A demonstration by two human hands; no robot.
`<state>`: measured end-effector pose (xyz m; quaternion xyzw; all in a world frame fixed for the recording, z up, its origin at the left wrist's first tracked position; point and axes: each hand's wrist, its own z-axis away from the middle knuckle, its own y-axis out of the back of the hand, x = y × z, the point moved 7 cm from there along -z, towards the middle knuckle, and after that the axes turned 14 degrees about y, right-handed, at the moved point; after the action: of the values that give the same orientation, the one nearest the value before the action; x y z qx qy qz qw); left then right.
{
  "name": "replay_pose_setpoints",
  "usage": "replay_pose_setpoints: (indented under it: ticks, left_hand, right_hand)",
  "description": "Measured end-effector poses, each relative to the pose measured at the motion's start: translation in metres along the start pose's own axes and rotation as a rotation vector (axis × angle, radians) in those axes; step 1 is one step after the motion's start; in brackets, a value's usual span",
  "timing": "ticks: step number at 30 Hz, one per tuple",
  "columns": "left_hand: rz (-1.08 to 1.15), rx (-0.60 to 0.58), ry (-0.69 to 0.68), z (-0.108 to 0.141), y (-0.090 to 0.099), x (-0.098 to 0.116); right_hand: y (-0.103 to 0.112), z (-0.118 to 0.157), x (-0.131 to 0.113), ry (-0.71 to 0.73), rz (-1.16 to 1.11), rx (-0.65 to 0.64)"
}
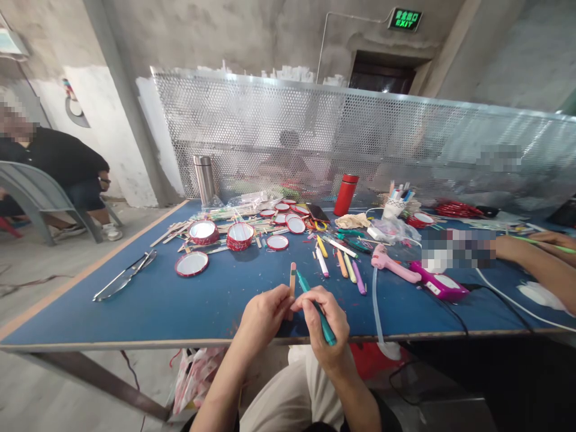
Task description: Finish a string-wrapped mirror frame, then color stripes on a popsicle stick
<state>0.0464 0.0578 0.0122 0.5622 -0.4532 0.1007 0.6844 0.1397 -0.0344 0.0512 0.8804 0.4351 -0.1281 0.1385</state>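
Between the fingers of my left hand (265, 315) a wooden craft stick (293, 276) stands upright, its tip coloured pinkish with a dark green band below. My right hand (327, 318) grips a teal marker (324, 324), its point beside the stick near the green band. Both hands are close together above the table's front edge. Beyond them lie several loose markers, among them a white one (322, 262), an orange one (342, 264) and a purple one (359, 278). The lower part of the stick is partly hidden by my fingers.
On the blue table (148, 318) are round red-rimmed mirrors (192, 264), heaped craft sticks (175, 233), glasses (126, 276), a steel flask (205, 180), a red flask (346, 195) and a pink glue gun (393, 264) with its cord. A co-worker's arm (535, 258) reaches in at right.
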Motion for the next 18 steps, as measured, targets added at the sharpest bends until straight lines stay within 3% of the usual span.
replay_pose_setpoints:
  ticks: [8,18]
  left_hand:
    - [0.001,0.020,-0.019,0.0014,0.0016,0.0013]
    - [-0.009,0.032,-0.014,0.0023,0.0029,0.0016]
  right_hand:
    - [-0.0036,-0.0016,-0.0014,-0.011,0.003,-0.076]
    - [-0.0041,-0.0001,0.0014,-0.033,0.010,-0.066]
